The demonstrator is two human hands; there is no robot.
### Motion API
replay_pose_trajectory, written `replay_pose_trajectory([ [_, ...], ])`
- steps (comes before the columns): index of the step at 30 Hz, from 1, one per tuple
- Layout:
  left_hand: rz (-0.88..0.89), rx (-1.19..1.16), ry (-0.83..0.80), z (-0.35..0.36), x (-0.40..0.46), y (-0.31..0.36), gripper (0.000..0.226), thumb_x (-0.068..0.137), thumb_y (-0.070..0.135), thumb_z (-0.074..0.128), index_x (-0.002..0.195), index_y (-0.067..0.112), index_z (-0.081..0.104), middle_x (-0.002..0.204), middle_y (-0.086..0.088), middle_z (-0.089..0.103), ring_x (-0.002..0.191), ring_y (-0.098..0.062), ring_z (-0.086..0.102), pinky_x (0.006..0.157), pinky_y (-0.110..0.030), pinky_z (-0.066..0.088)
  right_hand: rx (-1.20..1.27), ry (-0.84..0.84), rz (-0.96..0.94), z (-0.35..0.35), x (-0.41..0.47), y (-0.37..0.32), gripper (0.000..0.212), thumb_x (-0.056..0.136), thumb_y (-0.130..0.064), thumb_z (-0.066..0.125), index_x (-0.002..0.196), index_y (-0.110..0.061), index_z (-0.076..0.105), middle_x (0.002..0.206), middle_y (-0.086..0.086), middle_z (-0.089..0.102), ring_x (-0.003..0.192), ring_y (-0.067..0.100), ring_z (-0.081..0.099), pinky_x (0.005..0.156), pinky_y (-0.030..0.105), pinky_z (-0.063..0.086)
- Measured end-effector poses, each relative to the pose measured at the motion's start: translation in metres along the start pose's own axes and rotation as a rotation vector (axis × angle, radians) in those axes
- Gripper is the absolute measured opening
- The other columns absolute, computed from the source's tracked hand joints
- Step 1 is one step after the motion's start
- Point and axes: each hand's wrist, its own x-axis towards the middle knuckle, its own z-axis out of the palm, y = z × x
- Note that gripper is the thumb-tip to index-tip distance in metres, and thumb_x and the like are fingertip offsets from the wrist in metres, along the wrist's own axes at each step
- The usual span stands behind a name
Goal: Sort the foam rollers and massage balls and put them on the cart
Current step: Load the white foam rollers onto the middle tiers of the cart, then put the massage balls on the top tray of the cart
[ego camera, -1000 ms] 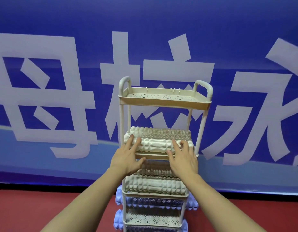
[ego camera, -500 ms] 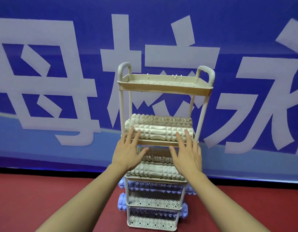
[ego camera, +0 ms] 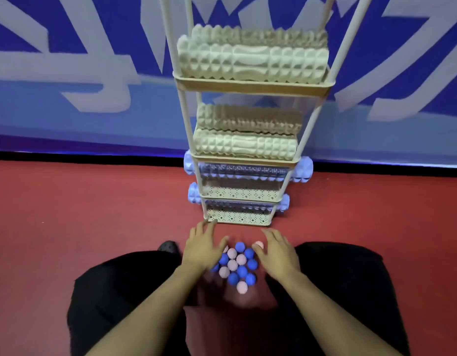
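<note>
Seems past the halfway mark, judging by the tall cream plastic shelf cart just beyond the fingertips: cream ridged foam rollers filling the two upper tiers in view, lilac knobbed foam rollers poking out of the two low tiers. Top tier out of view, so contents there impossible to tell. Left to do: the heap of spiky blue and pink massage balls, lying on the red carpeted floor between the two hands, none yet on the cart.

Left hand spread flat, fingers fairly straight and fanned, inner edge right against the heap's left side, gripping nothing. Right hand likewise open, fingers loosely extended, thumb side near a pink ball at the heap's right edge; actual contact hard to tell through the blur. Both hands apparently cupping inward to gather the balls.
</note>
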Motion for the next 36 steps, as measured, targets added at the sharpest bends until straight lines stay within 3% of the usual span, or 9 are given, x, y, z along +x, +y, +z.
replay_pose_trajectory([
  [7,-0.225,-0.063,-0.303,0.096,0.01,-0.05,0.059,0.098,0.052,0.052,0.147,0.022,0.04,0.146,-0.011,0.042,0.129,-0.041,0.046,0.109,-0.043,0.037,0.046,-0.301,0.172,0.096,0.014,0.036,0.061,0.092,-0.057,0.056,0.145,-0.03,0.043,0.142,0.0,0.048,0.125,0.029,0.051,0.101,0.037,0.046],
  [14,-0.418,-0.278,-0.35,0.194,0.05,-0.096,0.046,0.097,0.042,0.06,0.132,0.013,0.056,0.121,-0.02,0.064,0.115,-0.039,0.06,0.092,-0.039,0.046,0.186,-0.427,0.322,0.199,0.055,0.062,0.058,0.086,-0.05,0.067,0.136,-0.025,0.053,0.135,0.006,0.055,0.122,0.031,0.056,0.094,0.037,0.049],
  [18,-0.604,-0.412,-0.189,0.23,0.077,-0.122,0.036,0.092,0.028,0.069,0.119,0.005,0.063,0.11,-0.017,0.071,0.105,-0.035,0.066,0.079,-0.03,0.044,0.384,-0.394,0.41,0.249,0.075,0.078,0.04,0.085,-0.029,0.074,0.118,-0.007,0.064,0.118,0.015,0.065,0.108,0.032,0.063,0.083,0.037,0.051],
  [21,-0.69,-0.435,-0.117,0.25,0.102,-0.141,0.04,0.089,0.028,0.073,0.119,0.003,0.061,0.116,-0.018,0.067,0.11,-0.034,0.063,0.094,-0.04,0.048,0.443,-0.327,0.495,0.278,0.085,0.087,0.042,0.085,-0.022,0.076,0.121,-0.005,0.063,0.121,0.017,0.062,0.111,0.031,0.061,0.088,0.036,0.047],
  [25,-0.71,-0.418,-0.137,0.273,0.124,-0.158,0.045,0.088,0.033,0.074,0.122,0.007,0.059,0.123,-0.015,0.064,0.115,-0.03,0.061,0.099,-0.037,0.047,0.434,-0.243,0.54,0.305,0.089,0.1,0.041,0.082,-0.024,0.081,0.114,-0.006,0.063,0.117,0.017,0.058,0.108,0.031,0.058,0.089,0.034,0.042],
  [29,-0.733,-0.426,-0.15,0.288,0.13,-0.173,0.046,0.086,0.036,0.077,0.12,0.01,0.058,0.111,-0.007,0.065,0.105,-0.025,0.062,0.085,-0.029,0.044,0.483,-0.2,0.619,0.317,0.091,0.111,0.039,0.078,-0.017,0.084,0.105,-0.005,0.059,0.11,0.017,0.063,0.103,0.031,0.061,0.09,0.039,0.047],
  [34,-0.756,-0.468,-0.182,0.293,0.128,-0.186,0.045,0.082,0.036,0.081,0.111,0.02,0.051,0.097,0.007,0.06,0.094,-0.02,0.061,0.078,-0.029,0.043,0.534,-0.179,0.673,0.319,0.087,0.115,0.04,0.077,-0.014,0.085,0.104,-0.006,0.057,0.101,0.009,0.065,0.095,0.024,0.062,0.078,0.029,0.043],
  [36,-0.738,-0.507,-0.175,0.292,0.126,-0.187,0.051,0.082,0.036,0.081,0.119,0.019,0.051,0.107,0.003,0.06,0.101,-0.02,0.062,0.084,-0.032,0.048,0.571,-0.156,0.672,0.317,0.083,0.114,0.044,0.076,-0.015,0.086,0.106,-0.007,0.055,0.098,0.005,0.062,0.091,0.021,0.06,0.077,0.026,0.041],
])
